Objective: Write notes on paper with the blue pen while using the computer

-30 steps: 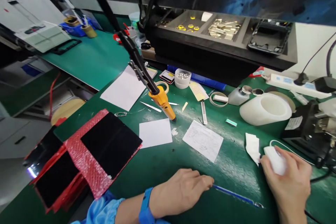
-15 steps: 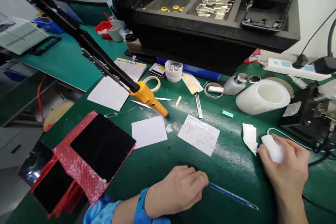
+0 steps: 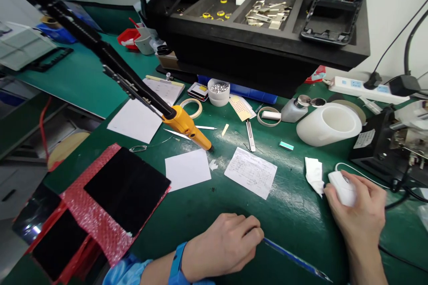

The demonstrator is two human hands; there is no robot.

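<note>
My left hand [image 3: 225, 242] rests low in the centre, its fingers curled closed. From the curled fingers a slim blue pen-like tool [image 3: 294, 258] with a shiny pointed tip sticks out to the lower right; its exact kind is unclear. My right hand [image 3: 364, 205] is wrapped over a white computer mouse [image 3: 343, 187] at the right. A crumpled white tissue [image 3: 313, 176] lies just left of the mouse. Beyond my left hand lie a written sheet [image 3: 250, 171] and a plain white sheet [image 3: 187, 170].
An orange-tipped arm [image 3: 187, 127] slants across from upper left. Black panels [image 3: 129, 189] lie on pink bubble wrap [image 3: 72, 196] at left. Behind are a utility knife [image 3: 250, 136], tape rolls [image 3: 195, 107], a white cup [image 3: 219, 93] and a raised black tray [image 3: 254, 35].
The camera view has shifted slightly, so most things sit a little further left. Both hands keep their holds, with hardly any other movement.
</note>
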